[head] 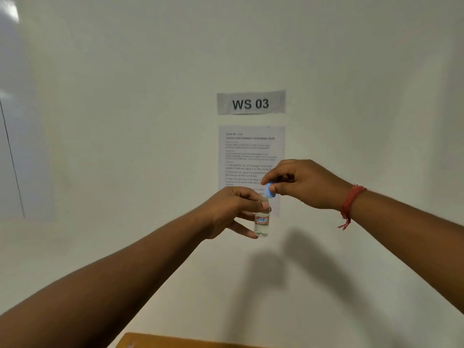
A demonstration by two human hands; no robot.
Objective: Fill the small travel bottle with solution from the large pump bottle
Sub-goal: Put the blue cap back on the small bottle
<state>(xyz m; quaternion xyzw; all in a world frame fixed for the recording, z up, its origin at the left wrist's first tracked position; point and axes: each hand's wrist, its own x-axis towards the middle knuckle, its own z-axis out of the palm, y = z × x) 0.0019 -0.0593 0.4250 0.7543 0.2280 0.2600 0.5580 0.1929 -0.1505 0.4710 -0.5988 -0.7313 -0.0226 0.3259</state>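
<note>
Here, the person holds the small travel bottle (262, 221) up in the air in front of a pale wall (125, 121), right in the middle of the view. The left hand (229, 212) grips it near the top, with the thumb and fingers curled round the neck, and one finger sticks out lower down beside the bottle. The bottle stands upright. It is clear, with a little red and white label on its side, and there looks to be some clear liquid inside, though how much is hard to tell. The right hand (305, 184) is just above and to the right of the bottle's mouth. Its fingertips pinch a small blue cap (270, 190), which sits very close to the top of the bottle; it is too blurry to tell if the cap touches the rim. The bottle looks light and easy to lift with a few fingers. It looks stiff and smooth, so it could slip if the fingers get wet. A good place to hold it is round the neck or the middle, as the left hand does now, keeping it straight so nothing spills. The cap is tiny and could drop easily, so a tight pinch is wise. The large pump bottle is not in view. A paper sheet (251, 151) and a sign reading WS 03 (251, 103) hang on the wall behind the hands. A red thread band (350, 200) is tied on the right wrist.
</note>
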